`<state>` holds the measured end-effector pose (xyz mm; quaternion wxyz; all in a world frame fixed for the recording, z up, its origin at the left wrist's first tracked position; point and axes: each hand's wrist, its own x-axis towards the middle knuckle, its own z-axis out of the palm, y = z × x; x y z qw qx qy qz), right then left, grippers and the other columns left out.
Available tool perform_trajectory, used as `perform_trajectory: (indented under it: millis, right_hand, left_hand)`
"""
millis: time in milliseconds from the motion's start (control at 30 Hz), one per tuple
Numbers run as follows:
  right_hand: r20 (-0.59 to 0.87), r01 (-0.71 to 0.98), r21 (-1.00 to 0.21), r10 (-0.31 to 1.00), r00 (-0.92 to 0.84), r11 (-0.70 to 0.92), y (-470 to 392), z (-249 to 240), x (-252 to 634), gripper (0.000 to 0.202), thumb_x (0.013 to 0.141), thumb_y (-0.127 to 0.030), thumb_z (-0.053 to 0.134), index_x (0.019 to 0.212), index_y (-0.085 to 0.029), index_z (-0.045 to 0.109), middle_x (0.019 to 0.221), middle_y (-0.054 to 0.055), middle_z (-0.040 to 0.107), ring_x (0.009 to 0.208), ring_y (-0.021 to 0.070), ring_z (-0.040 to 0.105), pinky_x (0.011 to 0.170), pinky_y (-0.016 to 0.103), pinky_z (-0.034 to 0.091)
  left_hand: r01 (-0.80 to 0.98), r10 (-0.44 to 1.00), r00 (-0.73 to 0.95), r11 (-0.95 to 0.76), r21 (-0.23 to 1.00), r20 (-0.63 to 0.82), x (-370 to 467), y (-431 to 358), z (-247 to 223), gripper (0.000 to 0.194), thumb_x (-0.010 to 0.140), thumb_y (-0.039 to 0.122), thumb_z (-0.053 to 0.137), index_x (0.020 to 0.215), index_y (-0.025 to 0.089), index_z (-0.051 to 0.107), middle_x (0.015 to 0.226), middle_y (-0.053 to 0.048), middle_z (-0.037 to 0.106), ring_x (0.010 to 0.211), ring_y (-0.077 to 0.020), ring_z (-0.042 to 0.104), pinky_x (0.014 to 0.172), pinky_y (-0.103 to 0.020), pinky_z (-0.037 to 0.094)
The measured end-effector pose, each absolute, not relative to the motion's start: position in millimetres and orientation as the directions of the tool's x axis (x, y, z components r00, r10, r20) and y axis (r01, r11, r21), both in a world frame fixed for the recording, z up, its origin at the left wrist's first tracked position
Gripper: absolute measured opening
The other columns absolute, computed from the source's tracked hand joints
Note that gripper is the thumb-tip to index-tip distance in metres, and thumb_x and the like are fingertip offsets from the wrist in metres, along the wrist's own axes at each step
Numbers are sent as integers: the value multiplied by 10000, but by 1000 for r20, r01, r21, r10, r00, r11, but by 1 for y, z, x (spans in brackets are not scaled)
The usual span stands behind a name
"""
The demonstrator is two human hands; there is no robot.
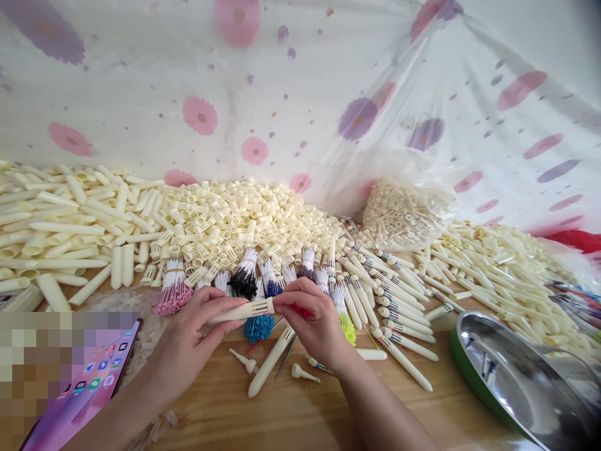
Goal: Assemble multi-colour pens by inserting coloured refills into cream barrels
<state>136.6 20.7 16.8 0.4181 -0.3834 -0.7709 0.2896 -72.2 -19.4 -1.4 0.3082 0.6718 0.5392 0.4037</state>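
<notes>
Pen barrel (235, 312): held above the surface (225, 413), between the two hands. Long axis runs left to right, nearly level, right end slightly higher in view. Slotted collar (260, 307) points right; plain shaft runs left into the grip.

Left hand (188, 332): grasping the shaft between thumb and fingers. Right hand (315, 319): thumb and fingers pinched at the collar's end; whether they also grip a small part cannot be told.

Hidden: the shaft's left end, behind the left fingers; the right fingertips' contact, partly. Red tips (300, 311) show behind the right hand, mostly covered.

Below the held barrel: a loose barrel (270, 366), slanted, collar end away from the wearer; a cone-shaped tip (304, 373) to its right. Behind the hands: blue-tipped refills (259, 328), partly covered, and pink-tipped refills (173, 294). Farther back, a heap of collars (248, 219).

Edges: phone (101, 376) cut off at bottom, partly pixelated; pan (511, 382) cut off lower right, contents hard to make out.
</notes>
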Motion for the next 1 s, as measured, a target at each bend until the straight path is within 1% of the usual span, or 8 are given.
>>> perform_trajectory:
  millis: [133,267,367,467,700,833,900,1000]
  right_hand:
    - [439,302,-753,788,-432,585,23,17,139,143,835,-193,568,807,-211,707,790,50,596,731,156,570,641,280,474]
    - [295,213,-870,815,-499,445,25,20,144,132,847,-226,569,867,-223,699,817,38,588,746,145,567,662,275,475]
    - [227,131,-930,818,-528,343,26,21,148,146,841,-265,582,931,-234,693,861,35,575,764,136,559,666,268,471]
    - [196,78,-957,821,-537,279,24,23,149,185,823,-290,605,987,-243,675,898,36,559,776,135,549,648,261,464]
    - [262,182,-902,832,-489,391,17,31,148,186,822,-248,603,1000,-242,656,908,35,558,810,145,549,703,281,459]
    - [292,183,-893,838,-462,412,22,32,150,128,840,-263,587,942,-225,655,875,28,563,795,139,551,708,276,450]
    - [306,221,-879,854,-419,423,25,32,153,97,857,-273,564,850,-207,636,819,19,560,756,132,543,682,264,436]
    - [312,380,-801,865,-394,462,27,32,157,186,882,-267,523,716,-189,549,717,-3,528,664,116,501,619,240,393]
  left_hand:
    - [407,986,149,-130,904,75,-75,-16,5,218,805,336,578,993,318,687,962,-19,604,915,-197,589,695,-264,541]
    - [383,964,263,-68,921,-37,-79,-9,11,237,811,345,557,989,301,706,901,-15,684,862,-206,619,767,-312,511]
    - [380,954,282,-10,925,-106,-82,-7,12,281,805,401,547,998,281,713,740,-6,675,675,-178,595,627,-272,502]
    - [314,948,255,107,944,-192,-84,-8,9,361,791,477,540,1028,260,705,591,13,594,538,-140,517,488,-230,447]
    - [126,907,254,314,941,-337,-77,-15,12,391,740,558,572,875,230,738,549,5,567,473,-114,462,483,-251,448]
    - [143,908,272,291,946,-320,-74,-15,17,399,767,567,524,735,206,693,576,18,560,434,-90,395,452,-231,392]
    - [158,916,274,259,953,-294,-76,-14,17,377,802,532,500,705,202,654,589,23,551,462,-96,423,478,-225,395]
    - [167,927,288,198,966,-240,-83,-10,15,326,840,489,471,760,213,626,660,15,585,550,-121,501,576,-243,438]
